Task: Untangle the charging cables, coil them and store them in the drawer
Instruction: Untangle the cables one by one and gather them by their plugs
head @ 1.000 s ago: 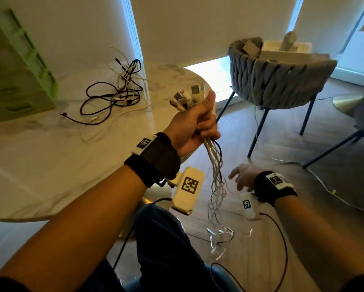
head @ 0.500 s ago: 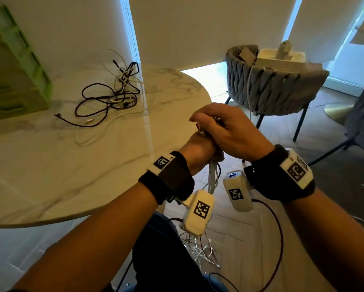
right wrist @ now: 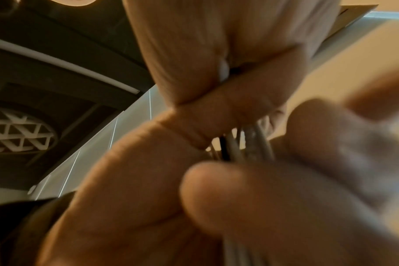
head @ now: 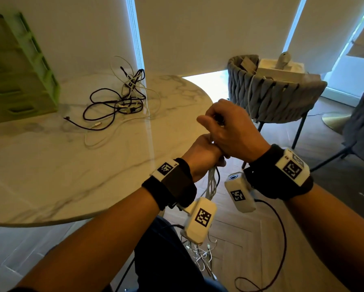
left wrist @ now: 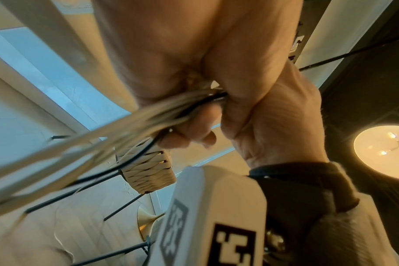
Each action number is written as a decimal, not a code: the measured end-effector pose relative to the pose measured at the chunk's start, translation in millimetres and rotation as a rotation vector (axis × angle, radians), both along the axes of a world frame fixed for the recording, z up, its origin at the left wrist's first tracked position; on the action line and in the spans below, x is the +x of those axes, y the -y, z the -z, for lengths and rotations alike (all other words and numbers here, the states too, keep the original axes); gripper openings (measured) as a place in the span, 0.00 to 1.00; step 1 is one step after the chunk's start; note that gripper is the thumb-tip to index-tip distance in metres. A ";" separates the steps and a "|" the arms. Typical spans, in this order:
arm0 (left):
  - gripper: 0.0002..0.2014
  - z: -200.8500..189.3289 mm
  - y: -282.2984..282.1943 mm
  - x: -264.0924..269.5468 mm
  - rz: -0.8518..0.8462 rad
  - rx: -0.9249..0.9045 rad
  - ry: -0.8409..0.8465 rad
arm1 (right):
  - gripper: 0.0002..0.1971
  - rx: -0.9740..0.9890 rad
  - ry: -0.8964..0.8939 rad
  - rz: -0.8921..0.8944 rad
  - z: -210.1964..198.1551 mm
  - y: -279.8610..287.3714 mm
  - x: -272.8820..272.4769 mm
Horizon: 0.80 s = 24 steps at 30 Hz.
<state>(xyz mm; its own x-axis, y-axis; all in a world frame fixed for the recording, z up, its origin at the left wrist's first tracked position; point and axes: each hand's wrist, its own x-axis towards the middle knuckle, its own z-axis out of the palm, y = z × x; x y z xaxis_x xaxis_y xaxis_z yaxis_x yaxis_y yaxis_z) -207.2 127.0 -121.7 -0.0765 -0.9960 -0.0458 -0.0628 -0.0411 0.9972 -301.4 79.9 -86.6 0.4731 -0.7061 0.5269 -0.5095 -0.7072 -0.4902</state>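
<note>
My left hand [head: 204, 152] grips a bundle of white cables with one black one [head: 212, 182] in its fist, just off the table's right edge. The bundle hangs down past my wrist, and its loose ends [head: 200, 251] lie on the floor. My right hand [head: 229, 127] sits right above the left fist, fingers curled round the bundle's top end, hiding the plugs. In the left wrist view the cables [left wrist: 130, 124] stream out of the fist. The right wrist view shows fingers closed round the strands [right wrist: 239, 144]. A second tangle of black and white cables [head: 118, 102] lies on the table.
A green drawer unit [head: 23, 66] stands at the back left of the round marble table [head: 71, 175]. A grey woven chair [head: 269, 95] holding a white box stands to the right, and another chair [head: 362, 127] at the far right. A black wire [head: 282, 239] loops over the wooden floor.
My right hand rose from low near the floor and closed over the top of the bundle. The left hand came down with the bundle, and the plugs are now covered.
</note>
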 end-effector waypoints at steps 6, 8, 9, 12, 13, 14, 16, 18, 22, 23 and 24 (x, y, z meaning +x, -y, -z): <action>0.16 -6.8 -5.0 0.8 0.118 0.058 0.125 | 0.18 -0.009 0.021 0.046 -3.1 -3.5 7.1; 0.17 -7.6 -5.9 -1.1 0.127 0.075 0.094 | 0.24 0.048 0.024 0.013 -5.4 -1.0 5.6; 0.18 -8.3 -7.0 -2.6 0.127 0.083 0.071 | 0.27 0.112 0.021 -0.027 -7.2 1.1 2.8; 0.17 -10.5 -5.0 -5.5 0.073 0.100 0.046 | 0.28 0.239 -0.005 -0.101 -12.0 5.8 -5.8; 0.16 -11.0 -2.1 -5.0 0.046 0.095 0.045 | 0.26 0.213 -0.021 -0.090 -10.8 6.3 -6.3; 0.13 -11.2 1.5 -4.5 0.018 0.078 0.058 | 0.25 0.164 -0.039 -0.067 -8.4 6.3 -6.0; 0.08 -11.0 6.5 -5.1 -0.008 0.043 0.095 | 0.23 0.100 -0.058 -0.014 -1.7 4.3 -4.4; 0.06 -7.9 6.7 -5.3 -0.011 0.035 0.127 | 0.24 0.135 -0.083 -0.009 2.0 1.7 -4.0; 0.13 -10.1 3.6 -3.5 -0.016 0.064 0.122 | 0.27 0.291 -0.035 -0.053 -13.0 2.0 -10.1; 0.13 -12.0 4.2 -2.1 -0.016 0.067 0.125 | 0.27 0.280 0.028 -0.045 -16.8 3.9 -10.4; 0.13 -13.4 4.8 -0.7 -0.006 0.067 0.148 | 0.27 0.259 0.059 -0.039 -18.6 5.5 -9.2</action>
<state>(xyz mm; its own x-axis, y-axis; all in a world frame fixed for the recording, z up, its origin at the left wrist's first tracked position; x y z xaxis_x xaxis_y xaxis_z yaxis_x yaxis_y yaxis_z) -207.9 122.1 -108.2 -0.0577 -0.9908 -0.1222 -0.2080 -0.1078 0.9722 -310.6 74.4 -68.0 0.4760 -0.8030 0.3585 -0.4496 -0.5726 -0.6856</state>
